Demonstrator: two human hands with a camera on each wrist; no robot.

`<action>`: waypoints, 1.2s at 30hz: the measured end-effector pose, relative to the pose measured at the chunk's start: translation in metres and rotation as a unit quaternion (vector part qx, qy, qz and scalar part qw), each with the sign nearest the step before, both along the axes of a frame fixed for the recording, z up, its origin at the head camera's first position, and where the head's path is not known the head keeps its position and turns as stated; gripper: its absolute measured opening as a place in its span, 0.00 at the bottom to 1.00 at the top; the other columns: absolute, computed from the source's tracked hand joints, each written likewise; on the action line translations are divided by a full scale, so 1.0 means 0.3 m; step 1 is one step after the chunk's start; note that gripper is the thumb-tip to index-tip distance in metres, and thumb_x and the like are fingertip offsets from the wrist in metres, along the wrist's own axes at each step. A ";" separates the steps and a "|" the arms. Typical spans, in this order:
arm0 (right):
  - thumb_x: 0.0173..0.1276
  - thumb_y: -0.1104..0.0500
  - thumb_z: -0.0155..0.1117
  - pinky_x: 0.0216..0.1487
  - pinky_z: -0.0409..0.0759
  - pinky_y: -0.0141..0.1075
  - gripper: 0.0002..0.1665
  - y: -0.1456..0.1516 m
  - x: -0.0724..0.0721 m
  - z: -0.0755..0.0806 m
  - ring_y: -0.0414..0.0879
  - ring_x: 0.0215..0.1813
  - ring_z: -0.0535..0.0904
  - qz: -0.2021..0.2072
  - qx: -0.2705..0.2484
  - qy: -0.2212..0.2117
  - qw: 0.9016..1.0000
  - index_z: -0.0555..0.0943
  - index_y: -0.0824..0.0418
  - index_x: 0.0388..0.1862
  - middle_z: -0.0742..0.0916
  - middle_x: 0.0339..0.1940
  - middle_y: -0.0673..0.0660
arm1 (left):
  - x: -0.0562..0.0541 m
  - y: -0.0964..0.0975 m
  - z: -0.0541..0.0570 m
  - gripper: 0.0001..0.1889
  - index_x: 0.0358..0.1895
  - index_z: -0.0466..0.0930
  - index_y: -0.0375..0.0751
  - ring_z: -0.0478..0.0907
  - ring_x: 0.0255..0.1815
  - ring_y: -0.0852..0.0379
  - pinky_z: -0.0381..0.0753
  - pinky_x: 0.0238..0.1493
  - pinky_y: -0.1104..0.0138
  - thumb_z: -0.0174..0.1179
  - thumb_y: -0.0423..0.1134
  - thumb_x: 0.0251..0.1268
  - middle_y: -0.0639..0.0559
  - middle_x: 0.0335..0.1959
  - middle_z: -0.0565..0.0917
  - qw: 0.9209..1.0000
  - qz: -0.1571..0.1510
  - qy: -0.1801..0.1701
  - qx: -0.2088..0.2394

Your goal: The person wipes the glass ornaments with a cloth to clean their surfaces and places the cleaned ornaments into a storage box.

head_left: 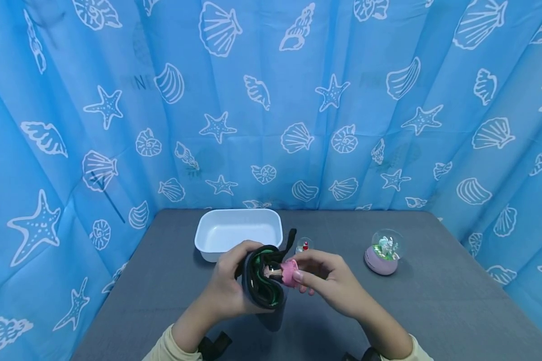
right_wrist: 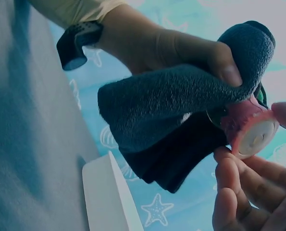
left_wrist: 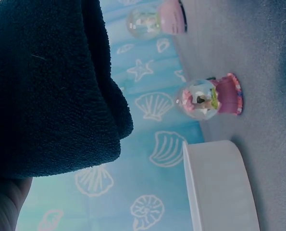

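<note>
The left hand (head_left: 228, 285) grips a dark folded cloth (right_wrist: 167, 106), its thumb pressed along the outer layer and its palm against the side. The right hand (head_left: 333, 281) pinches the pink base of a snow globe (head_left: 290, 273) between thumb and fingertips, with the gap narrowed to the width of that base. The snow globe lies on its side, above the desk (head_left: 438, 301): its base sits at the right fingertips, and its dome points toward the left hand, within the folds of the cloth. The right wrist view shows the pale underside of the base. A dark strip (head_left: 291, 241) projects from the cloth, beyond the left fingers. On the desk, a white tub (head_left: 237, 229) stands beyond the left fingers. A second snow globe (left_wrist: 228, 95), with a purplish-pink base, stands just beyond the right fingers, beside the tub. A third snow globe (head_left: 381, 260), with a lilac base, stands well to the right of the right fingers. Behind the desk, beyond both hands, hangs a blue curtain (head_left: 271, 163) printed with white shells and starfish.
</note>
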State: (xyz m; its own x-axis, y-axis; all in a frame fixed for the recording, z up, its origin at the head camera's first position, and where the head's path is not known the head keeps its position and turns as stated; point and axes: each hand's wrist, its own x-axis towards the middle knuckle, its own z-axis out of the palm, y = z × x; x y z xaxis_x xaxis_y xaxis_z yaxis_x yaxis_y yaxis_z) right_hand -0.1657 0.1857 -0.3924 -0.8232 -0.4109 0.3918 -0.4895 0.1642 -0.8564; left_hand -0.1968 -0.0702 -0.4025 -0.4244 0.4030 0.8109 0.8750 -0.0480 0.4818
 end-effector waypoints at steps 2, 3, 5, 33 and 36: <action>0.78 0.68 0.62 0.29 0.87 0.40 0.13 -0.003 -0.004 -0.002 0.45 0.31 0.85 0.020 -0.024 -0.007 1.000 0.84 0.65 0.58 0.88 0.37 0.57 | -0.002 0.002 -0.001 0.36 0.62 0.76 0.36 0.86 0.48 0.52 0.90 0.54 0.63 0.84 0.40 0.50 0.43 0.51 0.86 1.000 -0.002 0.005 0.002; 0.78 0.68 0.61 0.29 0.87 0.41 0.13 -0.005 -0.004 -0.002 0.44 0.32 0.85 0.025 -0.032 -0.009 0.999 0.83 0.66 0.58 0.88 0.38 0.56 | -0.003 0.003 -0.001 0.35 0.62 0.76 0.36 0.86 0.48 0.52 0.90 0.54 0.63 0.83 0.40 0.51 0.43 0.51 0.86 1.000 -0.003 0.006 0.002; 0.77 0.69 0.62 0.29 0.88 0.41 0.14 -0.008 -0.004 -0.006 0.42 0.33 0.85 0.033 -0.047 -0.009 0.998 0.83 0.65 0.58 0.88 0.40 0.54 | -0.004 0.003 -0.001 0.35 0.62 0.76 0.35 0.86 0.48 0.53 0.90 0.53 0.63 0.83 0.42 0.53 0.43 0.51 0.86 1.000 -0.005 0.011 0.004; 0.74 0.75 0.57 0.43 0.90 0.35 0.17 0.033 -0.010 0.013 0.41 0.42 0.84 0.007 -0.071 0.059 0.996 0.78 0.65 0.59 0.86 0.49 0.50 | -0.003 -0.003 -0.002 0.35 0.63 0.75 0.37 0.85 0.45 0.53 0.90 0.49 0.64 0.82 0.41 0.53 0.44 0.50 0.85 1.000 -0.006 -0.010 0.005; 0.75 0.74 0.58 0.46 0.90 0.36 0.18 0.031 -0.010 0.012 0.42 0.46 0.86 0.019 -0.073 0.039 0.996 0.76 0.64 0.60 0.87 0.51 0.52 | -0.003 -0.003 0.000 0.35 0.63 0.75 0.37 0.85 0.44 0.53 0.90 0.48 0.64 0.83 0.41 0.52 0.44 0.50 0.85 1.000 -0.005 -0.010 0.004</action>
State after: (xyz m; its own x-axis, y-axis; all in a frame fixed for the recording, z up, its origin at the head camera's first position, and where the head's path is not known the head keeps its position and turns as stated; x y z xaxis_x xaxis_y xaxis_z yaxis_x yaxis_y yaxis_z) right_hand -0.1687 0.1949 -0.3889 -0.7733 -0.3741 0.5120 -0.5587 0.0203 -0.8291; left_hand -0.1976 -0.0712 -0.4026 -0.4355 0.4017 0.8056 0.8650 -0.0608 0.4980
